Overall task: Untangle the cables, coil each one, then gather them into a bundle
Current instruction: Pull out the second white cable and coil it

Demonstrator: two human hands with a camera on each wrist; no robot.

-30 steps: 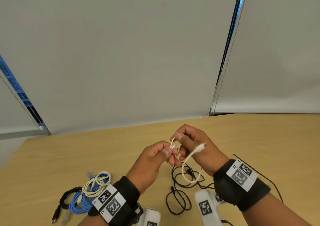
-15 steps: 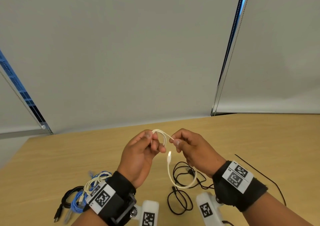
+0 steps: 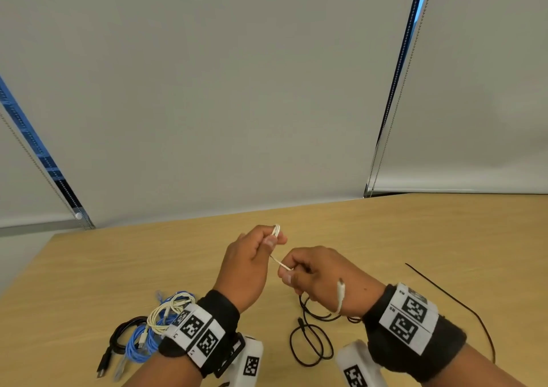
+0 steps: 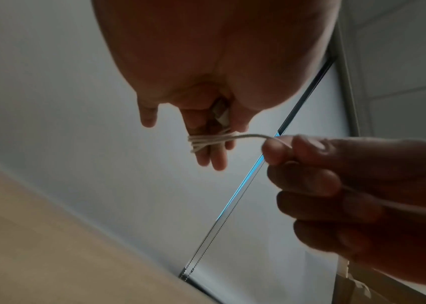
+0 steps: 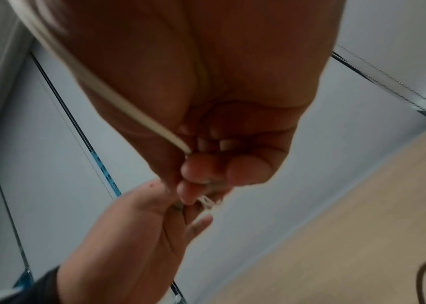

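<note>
White and thin, the cream-coloured cord (image 3: 279, 263) runs taut between both hands at the middle of the head view, above the light wooden table (image 3: 415, 238). The left hand (image 3: 247, 263) has several turns of it wound round two extended fingers (image 4: 210, 152), with the thumb apparently pressing the coil, though the wrist view is dim there. The right hand (image 3: 323, 277), just below and to the right, pinches the cord between thumb and forefinger, its other fingers curled; the cord's loose plug end (image 3: 341, 290) hangs over the back of that hand. Beneath the right wrist a loose black cable (image 3: 311, 345) sprawls on the table. At the lower left lie a coiled blue cable (image 3: 139, 342), a coiled white cable (image 3: 166, 312) and a coiled black cable (image 3: 118, 339), touching one another.
</note>
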